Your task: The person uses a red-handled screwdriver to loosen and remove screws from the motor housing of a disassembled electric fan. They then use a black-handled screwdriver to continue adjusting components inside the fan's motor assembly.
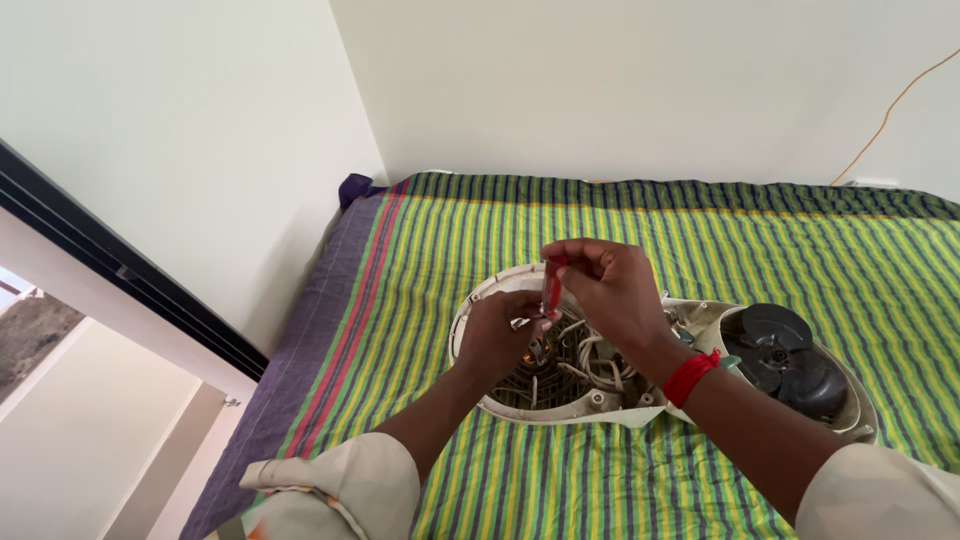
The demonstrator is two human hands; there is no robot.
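- Gripping a red-handled screwdriver (551, 283), the right hand (612, 296) has its fingers closed around the handle near the top, with the tool standing nearly upright and its tip pointing down into the open appliance below.
- The left hand (497, 335) sits just beside and below the right one, its fingers curled in near the lower end of the screwdriver; it seems to pinch a small metal part there, though what exactly it grasps is too small to tell.
- Both hands hover over the white appliance housing (560, 405), which lies open on the bed with its inside facing up.
- Inside the housing a tangle of white wires (590, 362) shows, along with metal parts under the left hand.
- A red band (690, 377) wraps the right wrist.
- To the right, touching the housing, lies a second white shell holding a dark round fan-like part (780, 350).
- The bed (700, 230) is covered by a sheet striped in green, yellow and dark blue, with a purple and red border along its left edge.
- Light-coloured sleeves (360, 475) cover both forearms near the bottom of the view.
- An orange cord (890, 105) runs down the white wall at the far right.
- A dark window frame (120, 275) crosses the left side.
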